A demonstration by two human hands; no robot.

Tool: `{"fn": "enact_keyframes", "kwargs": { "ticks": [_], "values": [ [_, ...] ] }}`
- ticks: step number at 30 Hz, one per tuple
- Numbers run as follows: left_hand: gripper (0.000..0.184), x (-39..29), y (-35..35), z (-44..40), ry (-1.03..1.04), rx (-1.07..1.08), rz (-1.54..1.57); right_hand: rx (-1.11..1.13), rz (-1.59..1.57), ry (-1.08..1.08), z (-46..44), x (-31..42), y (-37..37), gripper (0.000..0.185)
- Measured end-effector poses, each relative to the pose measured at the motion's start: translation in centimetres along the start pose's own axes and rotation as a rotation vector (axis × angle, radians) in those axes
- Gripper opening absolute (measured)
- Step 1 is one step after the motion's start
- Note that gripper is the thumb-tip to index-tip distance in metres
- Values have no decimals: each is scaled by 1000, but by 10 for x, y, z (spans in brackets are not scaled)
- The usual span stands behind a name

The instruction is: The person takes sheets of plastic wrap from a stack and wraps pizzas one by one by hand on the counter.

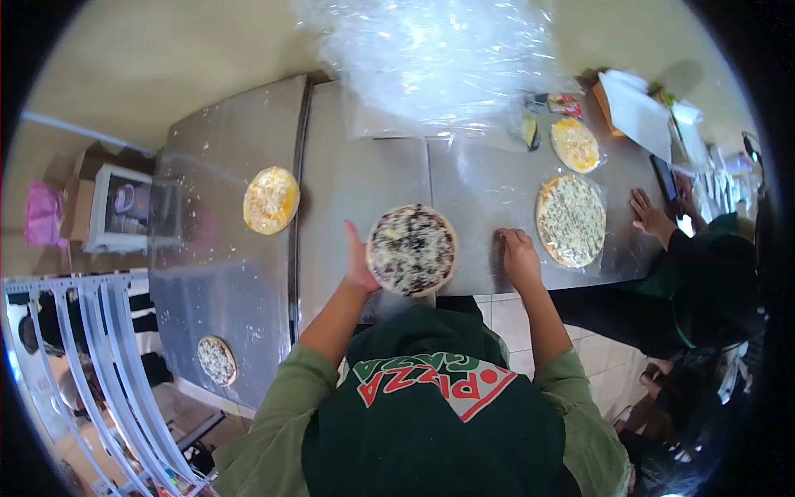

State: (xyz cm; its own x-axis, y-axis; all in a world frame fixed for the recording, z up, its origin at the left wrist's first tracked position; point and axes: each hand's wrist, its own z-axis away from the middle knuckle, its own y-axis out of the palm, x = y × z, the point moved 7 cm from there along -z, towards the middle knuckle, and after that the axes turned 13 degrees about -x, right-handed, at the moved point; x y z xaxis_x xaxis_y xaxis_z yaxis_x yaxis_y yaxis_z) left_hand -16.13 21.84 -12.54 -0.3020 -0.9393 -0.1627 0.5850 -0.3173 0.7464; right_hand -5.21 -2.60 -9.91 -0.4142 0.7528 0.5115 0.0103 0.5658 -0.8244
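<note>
My left hand holds a small round pizza topped with shredded cheese over a dark layer. The thumb sticks out beside the rim, and the other fingers are hidden beneath the pizza. To the right, my right hand rests at the front of the metal table, its fingers curled in. Whatever those fingers may hold is hidden. Nearest to that hand lies a larger, herb-flecked cheese pizza in clear plastic.
A yellow cheese pizza and a smaller pizza lie on the left table. Clear plastic bags are heaped at the back. Another wrapped pizza sits at the back right. A co-worker's hand rests on the table's right end.
</note>
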Motion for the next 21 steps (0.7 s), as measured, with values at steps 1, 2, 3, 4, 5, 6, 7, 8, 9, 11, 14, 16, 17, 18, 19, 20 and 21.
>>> {"fn": "enact_keyframes", "kwargs": {
  "ticks": [1,2,3,4,5,6,7,8,9,11,14,16,17,18,19,20,21],
  "values": [
    [107,11,9,-16,-19,-48,-44,-16,-28,-8,1,0,-2,25],
    [107,20,18,-29,-41,-32,-66,-33,-57,-14,2,-1,-3,24],
    [107,29,24,-42,-63,-15,-88,-51,-85,-19,3,-2,-5,22],
    [107,37,28,-52,-87,3,-110,-51,-92,-7,4,-5,-5,21],
    [106,41,30,-59,-91,5,-123,-51,-99,3,4,-7,-6,20],
    [106,45,34,-63,-94,7,-134,-51,-106,12,5,-8,-6,18],
    [105,45,34,-63,-98,6,-140,-61,-105,26,5,-7,-8,18],
    [98,44,33,-62,-67,-8,-151,-70,-109,35,5,-7,-9,17],
    [95,38,27,-64,17,-53,-224,-78,-115,39,5,-5,-8,17],
    [82,17,9,-61,213,-194,-354,-97,-110,42,8,-8,-7,17],
    [58,-14,-18,-34,373,-401,-684,-155,-75,48,12,-2,-11,16],
    [48,-43,-34,-22,498,-492,-957,-133,-62,24,13,15,-7,15],
    [44,-60,-41,-18,592,-533,-1100,-84,-64,0,13,34,1,13],
    [41,-75,-46,-14,686,-572,-1243,-36,-66,-22,14,57,10,13],
    [38,-92,-36,-5,949,-627,-1439,115,-147,-95,16,96,16,11],
    [35,-103,-24,2,1222,-672,-1622,203,-227,-233,30,126,40,14],
    [32,-109,-11,11,1505,-709,-1793,226,-266,-352,42,155,58,16]
  ]
}}
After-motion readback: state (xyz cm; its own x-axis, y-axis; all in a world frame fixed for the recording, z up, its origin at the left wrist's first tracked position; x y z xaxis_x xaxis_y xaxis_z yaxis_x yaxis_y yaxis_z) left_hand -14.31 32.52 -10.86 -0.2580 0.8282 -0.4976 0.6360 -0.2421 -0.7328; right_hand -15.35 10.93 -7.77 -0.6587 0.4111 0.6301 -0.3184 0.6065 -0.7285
